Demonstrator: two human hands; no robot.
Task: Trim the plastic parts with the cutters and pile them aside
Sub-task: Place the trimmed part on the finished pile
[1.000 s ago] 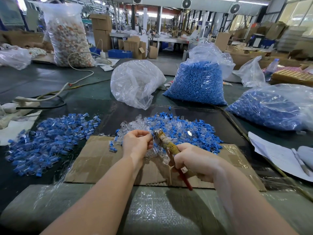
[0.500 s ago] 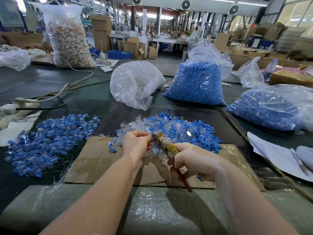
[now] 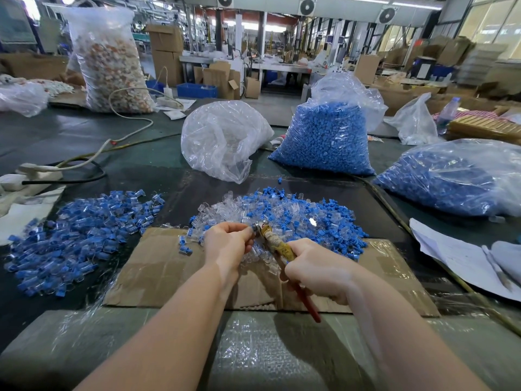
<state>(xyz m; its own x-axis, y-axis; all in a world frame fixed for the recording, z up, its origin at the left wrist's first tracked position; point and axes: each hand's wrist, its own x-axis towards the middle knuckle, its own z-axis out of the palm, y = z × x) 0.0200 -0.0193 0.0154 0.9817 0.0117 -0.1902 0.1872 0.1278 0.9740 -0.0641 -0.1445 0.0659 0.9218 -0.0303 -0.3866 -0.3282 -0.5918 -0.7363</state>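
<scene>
Plastic parts [image 3: 284,213], blue caps mixed with clear sleeves, lie heaped just beyond the cardboard sheet [image 3: 158,266], and a second, flatter pile [image 3: 76,235] spreads well to the left of that sheet, which I judge to be the trimmed lot. Above the sheet's far edge the left hand [image 3: 228,244] has its fingers curled tight, pinching something small at the tips; the piece itself is too hidden to make out. The right hand [image 3: 315,269] is wrapped round the cutters [image 3: 277,245], one red handle sticking out below the palm toward the near edge of the sheet, and the metal nose meets the left fingertips.

Risks, as I read them: the blades sit right against the fingertips, so a squeeze with the part poorly seated could nip skin. A snipped offcut may fly into the untrimmed heap (hard to find again among so many pieces). A hurried toss could also land a finished part back in the wrong pile.

No brand or writing is readable; the tape wound on the cutters shows only blurred marks.
</scene>
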